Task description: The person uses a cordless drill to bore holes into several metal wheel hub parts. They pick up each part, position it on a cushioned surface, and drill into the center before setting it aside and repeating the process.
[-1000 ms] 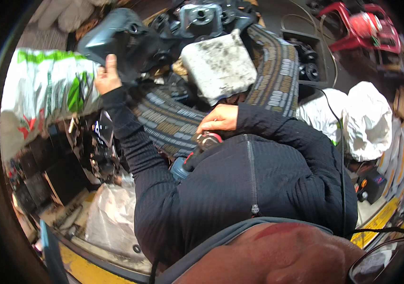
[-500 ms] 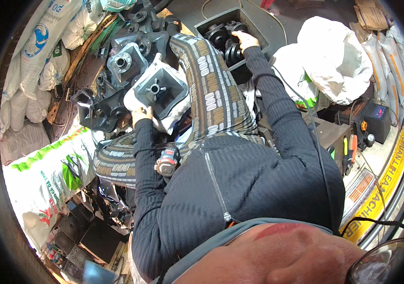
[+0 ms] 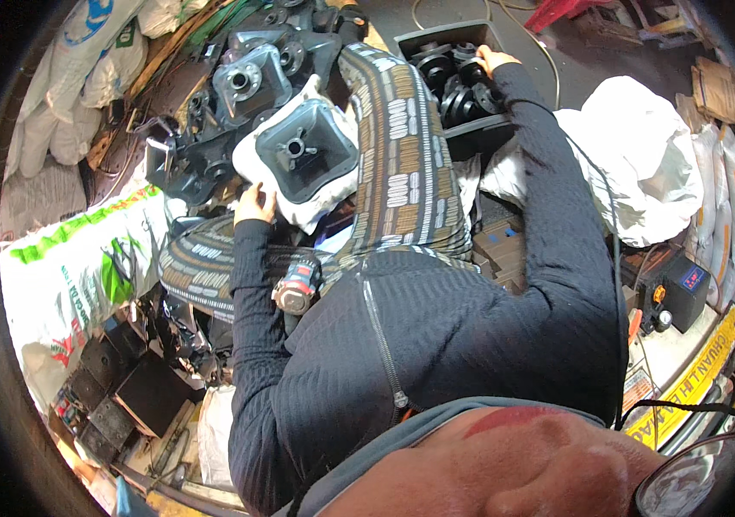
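Sitting atop the white bundle (image 3: pixel 248 161), the stiff-looking grey housing (image 3: pixel 322 148) should lift best by its rim; at the right edge of the bin (image 3: pixel 473 133), heavy-looking black parts (image 3: pixel 464 96) lie near your right grip (image 3: pixel 496 61), closure unclear, your left grip (image 3: pixel 254 208) loosely spread.

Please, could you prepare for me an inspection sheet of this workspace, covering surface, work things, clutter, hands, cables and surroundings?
Surface: dark floor, visible beyond the bin.
Work things: grey funnel-shaped housing, open side up, on a white pad; black round parts in a dark bin.
Clutter: similar housings heaped beyond the pad, to its left; power tool beside the left forearm.
Left hand: at the pad's near-left edge; contact unclear.
Right hand: over the bin's right side; grip unclear.
Cables: black cable along the right arm.
Surroundings: white sack right; printed bag left.
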Available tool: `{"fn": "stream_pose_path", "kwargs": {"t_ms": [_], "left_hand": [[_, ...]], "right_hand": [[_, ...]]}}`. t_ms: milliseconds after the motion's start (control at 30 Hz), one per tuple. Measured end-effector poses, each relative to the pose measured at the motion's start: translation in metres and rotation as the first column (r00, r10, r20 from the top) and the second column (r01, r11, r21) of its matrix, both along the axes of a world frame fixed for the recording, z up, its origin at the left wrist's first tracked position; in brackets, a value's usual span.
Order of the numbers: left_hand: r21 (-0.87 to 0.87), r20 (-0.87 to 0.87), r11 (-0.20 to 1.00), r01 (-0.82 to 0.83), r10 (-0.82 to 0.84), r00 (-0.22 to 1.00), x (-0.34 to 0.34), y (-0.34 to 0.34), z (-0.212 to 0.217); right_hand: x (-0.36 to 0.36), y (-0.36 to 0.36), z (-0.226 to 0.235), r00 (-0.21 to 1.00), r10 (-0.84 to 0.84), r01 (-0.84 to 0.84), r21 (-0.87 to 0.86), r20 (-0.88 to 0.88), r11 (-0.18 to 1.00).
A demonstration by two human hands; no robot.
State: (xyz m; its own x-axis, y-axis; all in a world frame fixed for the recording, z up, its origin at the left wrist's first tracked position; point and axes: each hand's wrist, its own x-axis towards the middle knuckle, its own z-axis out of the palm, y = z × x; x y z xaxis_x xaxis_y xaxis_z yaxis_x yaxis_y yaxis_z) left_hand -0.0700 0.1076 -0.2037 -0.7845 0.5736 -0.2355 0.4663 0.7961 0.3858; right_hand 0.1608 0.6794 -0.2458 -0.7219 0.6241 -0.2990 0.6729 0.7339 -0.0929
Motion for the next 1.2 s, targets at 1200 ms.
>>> {"fn": "stream_pose_path", "kwargs": {"t_ms": [1200], "left_hand": [[0.301, 0.284, 0.946, -0.118, 0.03, 0.958, 0.128, -0.092, 0.152]], "right_hand": [[-0.168, -0.293, 0.004, 0.973, 0.104, -0.201, -0.529, -0.207, 0.824]]}}
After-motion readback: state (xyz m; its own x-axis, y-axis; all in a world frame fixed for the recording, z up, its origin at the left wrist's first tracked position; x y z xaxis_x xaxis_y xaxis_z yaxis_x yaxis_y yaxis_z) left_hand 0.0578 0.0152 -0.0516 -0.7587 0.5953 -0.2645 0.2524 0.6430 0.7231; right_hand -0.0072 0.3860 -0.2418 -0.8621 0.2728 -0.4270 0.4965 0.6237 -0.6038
